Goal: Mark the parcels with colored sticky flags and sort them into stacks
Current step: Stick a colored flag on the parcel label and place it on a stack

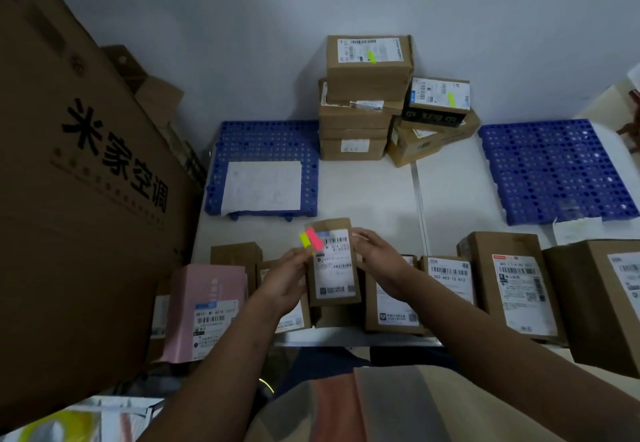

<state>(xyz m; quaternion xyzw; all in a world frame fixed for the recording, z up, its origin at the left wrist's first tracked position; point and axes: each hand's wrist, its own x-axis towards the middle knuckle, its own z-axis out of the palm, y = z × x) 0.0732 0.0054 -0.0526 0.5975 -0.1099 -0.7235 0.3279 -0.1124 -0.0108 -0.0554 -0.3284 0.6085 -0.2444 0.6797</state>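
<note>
A small brown parcel with a white label is held up above the table's near edge. My left hand grips its left side and pinches a pink sticky flag and a yellow sticky flag at its top left corner. My right hand holds the parcel's right edge. At the back stands a stack of brown parcels with a yellow flag on its top label. Beside it sits a black and white parcel, also flagged yellow.
Unmarked parcels line the near edge, with a pink mailer at the left. Two blue perforated mats lie on the white table: the left mat bears a white sheet, the right mat is bare. A big cardboard box stands left.
</note>
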